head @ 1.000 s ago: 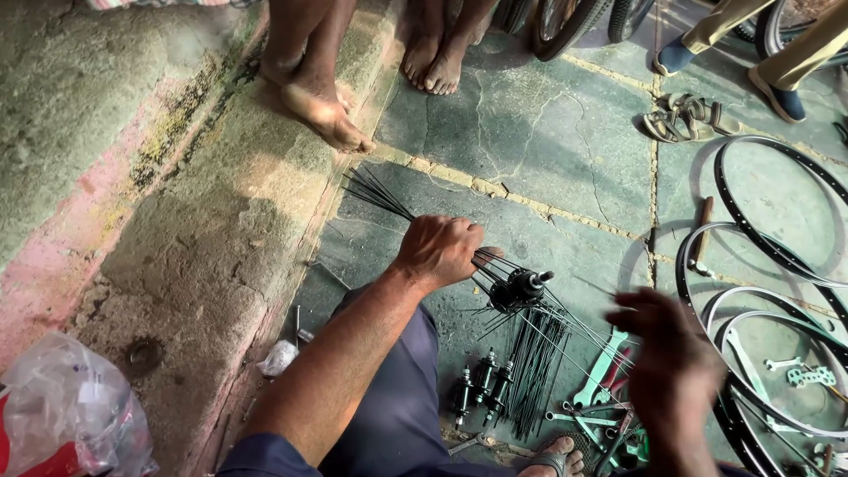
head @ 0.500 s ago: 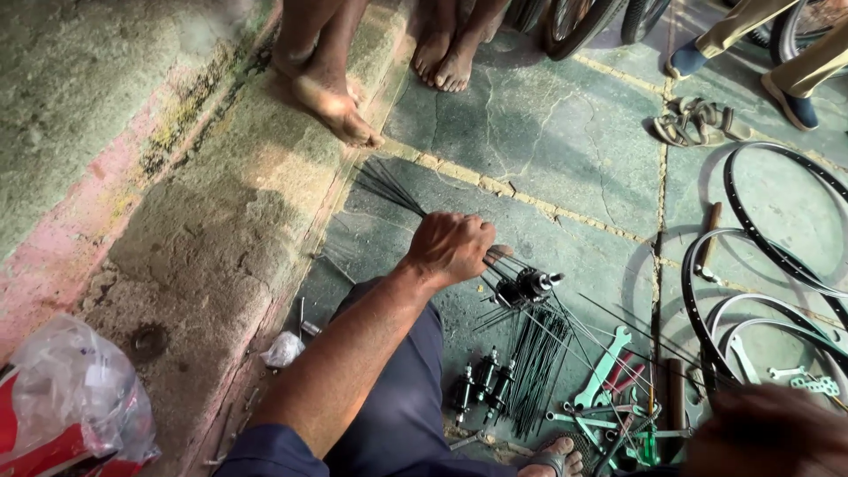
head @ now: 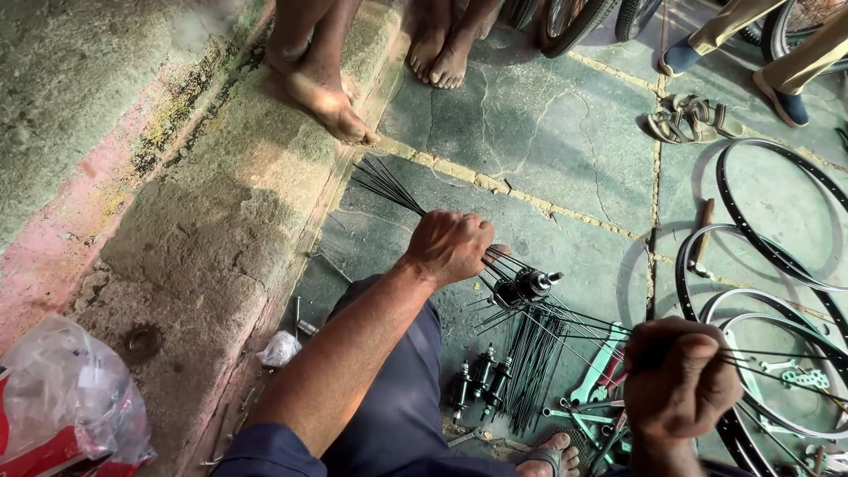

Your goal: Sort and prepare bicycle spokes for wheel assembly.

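My left hand (head: 450, 246) is closed around a bundle of thin black spokes (head: 384, 184) that fan out toward the upper left. Just right of it sits a black wheel hub (head: 527, 284) with several spokes threaded through it, spreading to the right. My right hand (head: 680, 375), low at the right, pinches the far ends of some of those spokes (head: 583, 320). Below the hub lie loose spokes (head: 530, 367) and spare black hubs (head: 481, 378) on the stone floor.
Bare bicycle rims (head: 760, 265) lie at the right. Wrenches (head: 601, 371) lie near my foot. Another person's bare feet (head: 327, 97) stand on the concrete step (head: 203, 203) above. A pair of sandals (head: 689, 119) and a plastic bag (head: 66, 397) are nearby.
My right hand has dropped lower and now grips spoke ends at the right. My left hand stays closed on the spoke bundle. The view has shifted slightly downward.
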